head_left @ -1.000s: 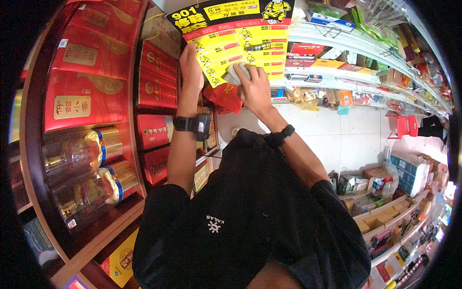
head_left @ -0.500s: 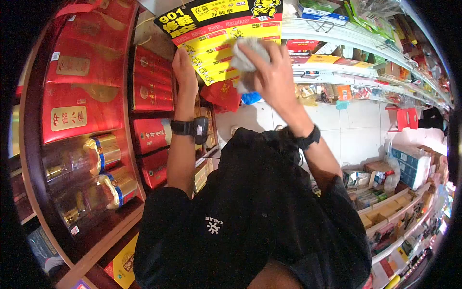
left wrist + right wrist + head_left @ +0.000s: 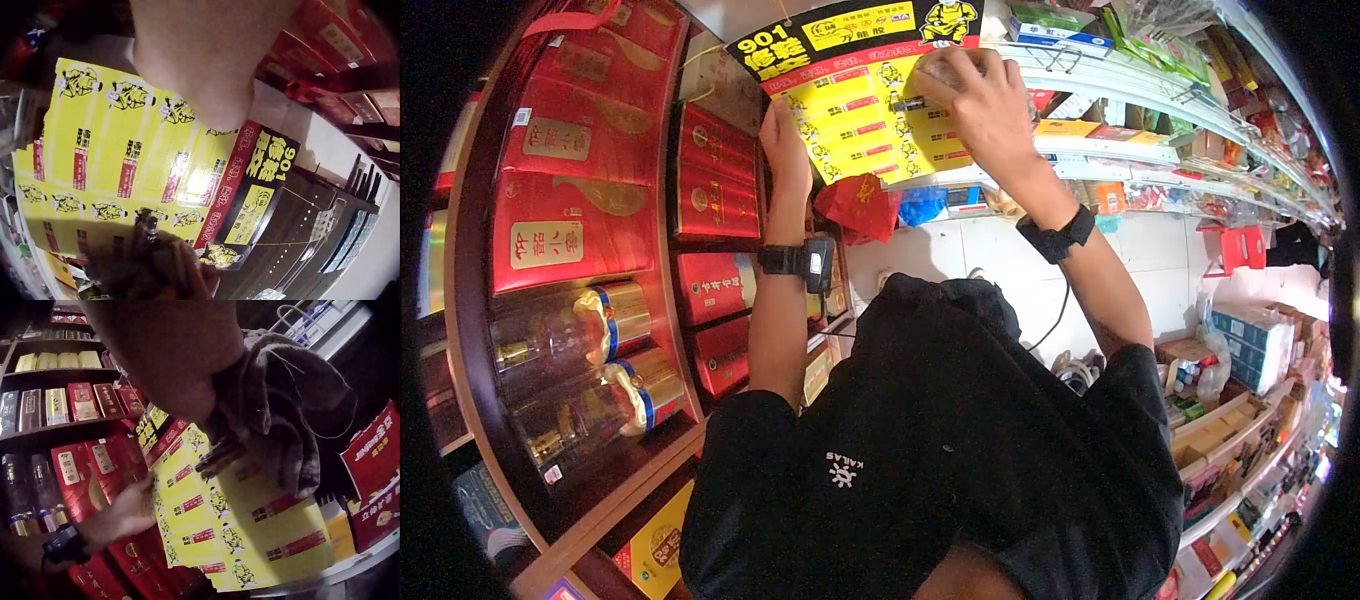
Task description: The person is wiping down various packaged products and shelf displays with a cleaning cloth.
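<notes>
A yellow card with a black and red header (image 3: 862,125) hangs upright by a thin string. Its left edge is gripped by my left hand (image 3: 788,155), also visible in the right wrist view (image 3: 132,509). Over the card's right half, my right hand (image 3: 988,105) holds a crumpled grey cloth (image 3: 281,412), mostly covered by the hand in the head view. A small dark tube (image 3: 908,104) lies against the card's face beside the right fingers; the left wrist view shows it too (image 3: 152,226). Whether those fingers touch the tube, I cannot tell.
Red boxes (image 3: 550,235) and clear cylinders with gold parts fill the wooden shelf at left. White metal shelves (image 3: 1140,80) with packets run along the right. A red bag (image 3: 862,207) and a blue one (image 3: 922,205) hang below the card.
My right hand has moved right and up with the cloth, uncovering the card's lower middle and the dark tube. My left hand keeps the card's edge, which has shifted slightly left.
</notes>
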A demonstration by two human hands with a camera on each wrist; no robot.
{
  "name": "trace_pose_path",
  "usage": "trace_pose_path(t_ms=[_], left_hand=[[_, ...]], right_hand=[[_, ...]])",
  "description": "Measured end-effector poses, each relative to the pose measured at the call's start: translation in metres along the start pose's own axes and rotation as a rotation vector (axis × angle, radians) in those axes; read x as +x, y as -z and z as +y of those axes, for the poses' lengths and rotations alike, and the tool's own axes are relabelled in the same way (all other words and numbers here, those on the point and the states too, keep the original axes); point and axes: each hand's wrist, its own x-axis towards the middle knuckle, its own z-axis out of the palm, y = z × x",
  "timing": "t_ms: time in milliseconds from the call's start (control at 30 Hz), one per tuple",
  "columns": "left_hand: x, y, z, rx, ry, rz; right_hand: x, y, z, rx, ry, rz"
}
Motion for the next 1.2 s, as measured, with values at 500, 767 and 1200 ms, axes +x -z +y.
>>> trace_pose_path(t_ms=[500, 767, 1200], left_hand=[[0.0, -0.003, 0.005, 0.137, -0.086, -0.004], [-0.001, -0.011, 0.01, 0.119, -0.067, 0.048], [0.003, -0.002, -0.003, 0.006, -0.024, 0.018]], right_hand=[[-0.022, -0.01, -0.013, 0.214, 0.187, -0.014], [-0.037, -0.015, 0.007, 0.146, 0.227, -0.07], [-0.074, -0.013, 0.015, 0.144, -0.185, -0.001]])
